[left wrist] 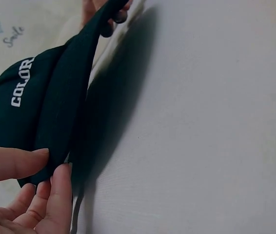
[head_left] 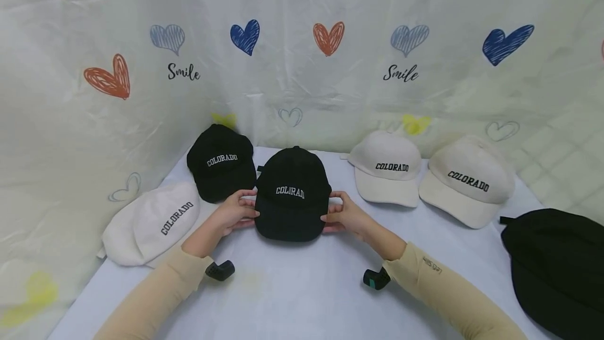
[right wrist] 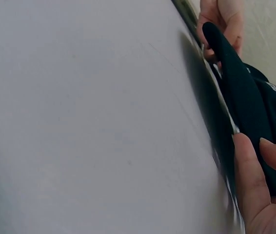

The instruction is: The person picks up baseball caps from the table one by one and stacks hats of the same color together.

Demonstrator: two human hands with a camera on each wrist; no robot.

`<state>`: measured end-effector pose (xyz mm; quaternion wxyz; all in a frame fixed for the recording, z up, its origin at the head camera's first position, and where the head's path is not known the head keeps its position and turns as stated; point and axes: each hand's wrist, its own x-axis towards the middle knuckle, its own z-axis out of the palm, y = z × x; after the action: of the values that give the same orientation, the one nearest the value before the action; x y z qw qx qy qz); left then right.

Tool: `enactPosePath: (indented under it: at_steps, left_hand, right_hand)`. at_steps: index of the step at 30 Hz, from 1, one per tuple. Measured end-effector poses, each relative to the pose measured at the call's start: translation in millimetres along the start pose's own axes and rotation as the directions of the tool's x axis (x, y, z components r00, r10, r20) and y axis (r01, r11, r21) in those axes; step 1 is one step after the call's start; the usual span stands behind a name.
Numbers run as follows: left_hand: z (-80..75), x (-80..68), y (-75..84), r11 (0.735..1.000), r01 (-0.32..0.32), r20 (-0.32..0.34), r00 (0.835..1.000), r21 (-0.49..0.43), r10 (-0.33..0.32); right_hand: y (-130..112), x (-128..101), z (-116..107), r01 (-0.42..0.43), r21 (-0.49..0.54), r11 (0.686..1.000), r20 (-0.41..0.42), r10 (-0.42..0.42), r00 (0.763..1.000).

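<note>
A black cap point(head_left: 292, 195) lettered COLORADO sits on the white table point(head_left: 302, 287) in the middle of the head view. My left hand point(head_left: 236, 211) pinches its left brim edge between thumb and fingers; the left wrist view shows the same pinch on the black cap point(left wrist: 55, 107) by my left hand point(left wrist: 40, 175). On the opposite brim edge my right hand point(head_left: 342, 215) pinches too, and the right wrist view has the thumb of my right hand point(right wrist: 257, 170) on the black cap point(right wrist: 245, 92).
A second black cap point(head_left: 220, 161) lies behind on the left, and a cream cap point(head_left: 153, 222) at far left. Two cream caps point(head_left: 388, 167) point(head_left: 467, 180) sit at right. A black bag point(head_left: 559, 266) fills the right front corner. A heart-printed sheet point(head_left: 302, 51) walls the back.
</note>
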<state>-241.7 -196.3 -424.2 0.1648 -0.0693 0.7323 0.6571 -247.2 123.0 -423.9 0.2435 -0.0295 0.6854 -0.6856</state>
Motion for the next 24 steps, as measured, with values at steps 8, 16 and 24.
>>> enactPosePath:
  at_steps: [8, 16, 24]
  left_hand:
    - [-0.1, -8.9, -1.3, 1.000, -0.003, 0.021, 1.000, 0.015, 0.002]
    - [-2.3, -12.0, -4.9, 0.998, -0.023, 0.056, 0.998, 0.064, 0.020]
    - [0.5, -11.8, -4.6, 0.994, -0.010, 0.088, 0.996, 0.111, 0.000]
  right_hand:
    - [3.4, -4.4, 4.8, -0.006, 0.021, 1.000, 0.010, 0.006, 1.000]
    - [10.1, -11.0, 6.9, 0.009, 0.009, 1.000, 0.026, -0.009, 1.000]
    - [15.3, -19.9, 4.1, -0.011, 0.023, 1.000, 0.041, 0.010, 0.999]
